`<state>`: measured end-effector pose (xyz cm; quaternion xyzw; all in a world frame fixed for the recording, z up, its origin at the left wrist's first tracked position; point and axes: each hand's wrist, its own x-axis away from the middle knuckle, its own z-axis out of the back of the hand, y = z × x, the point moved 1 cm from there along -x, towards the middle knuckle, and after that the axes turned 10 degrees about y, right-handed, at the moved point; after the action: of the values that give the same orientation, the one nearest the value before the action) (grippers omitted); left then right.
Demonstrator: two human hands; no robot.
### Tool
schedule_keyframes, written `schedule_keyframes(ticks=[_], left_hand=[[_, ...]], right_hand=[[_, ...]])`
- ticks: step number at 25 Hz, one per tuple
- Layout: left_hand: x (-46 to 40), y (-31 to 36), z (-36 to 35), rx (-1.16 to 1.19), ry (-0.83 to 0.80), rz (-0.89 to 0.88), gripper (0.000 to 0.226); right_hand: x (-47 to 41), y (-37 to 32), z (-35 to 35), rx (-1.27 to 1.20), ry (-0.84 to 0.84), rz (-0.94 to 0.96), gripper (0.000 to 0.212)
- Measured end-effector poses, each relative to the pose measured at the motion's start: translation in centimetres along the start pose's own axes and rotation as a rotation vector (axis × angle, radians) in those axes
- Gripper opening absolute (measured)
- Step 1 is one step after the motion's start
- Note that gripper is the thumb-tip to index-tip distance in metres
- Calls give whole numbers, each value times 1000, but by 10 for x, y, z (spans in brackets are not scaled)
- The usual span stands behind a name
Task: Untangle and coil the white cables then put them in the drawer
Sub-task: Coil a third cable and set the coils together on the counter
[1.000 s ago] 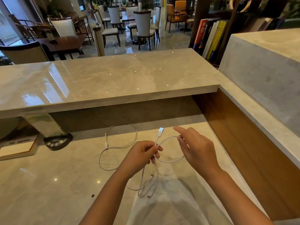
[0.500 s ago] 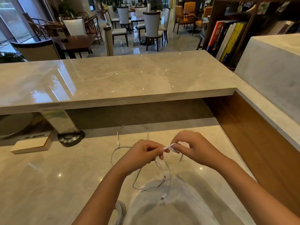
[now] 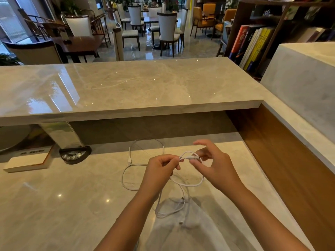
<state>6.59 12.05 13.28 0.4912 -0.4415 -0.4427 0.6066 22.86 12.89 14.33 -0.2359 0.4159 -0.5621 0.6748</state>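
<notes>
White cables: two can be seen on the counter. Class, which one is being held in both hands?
The nearer white cable, pinched between the left hand and right hand, loops dangling. The other cable lies untouched on the counter behind.

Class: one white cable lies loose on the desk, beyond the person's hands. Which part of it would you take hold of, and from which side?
Probably the small connector at the end of the loose cable. It is the one stiff, thicker part; the rest is thin cord lying flat in open loops. Come from above with the left hand, the nearer one, pinching the plug's two long sides where it lies on the desk.
</notes>
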Motion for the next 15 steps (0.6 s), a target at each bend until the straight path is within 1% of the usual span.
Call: schedule_keyframes(ticks=[1,2,4,6,8,12,15], left_hand=[[1,1,-1,3,-6,0,25],[1,2,-1,11,-20,1,24],[2,5,0,59,-81,20,22],[3,5,2,147,-161,59,27],[3,3,4,199,-213,79,31],[6,-1,4,282,-316,133,33],[4,-3,4,257,-336,172,29]], right_hand=[[0,0,-1,94,33,91,21],[0,0,-2,138,57,164,14],[-3,3,-1,142,108,237,8],[-7,3,5,22,125,152,8],[-8,0,8,-72,89,28,10],[-6,0,8,-209,74,-90,15],[-8,-2,10,-335,75,-157,10]])
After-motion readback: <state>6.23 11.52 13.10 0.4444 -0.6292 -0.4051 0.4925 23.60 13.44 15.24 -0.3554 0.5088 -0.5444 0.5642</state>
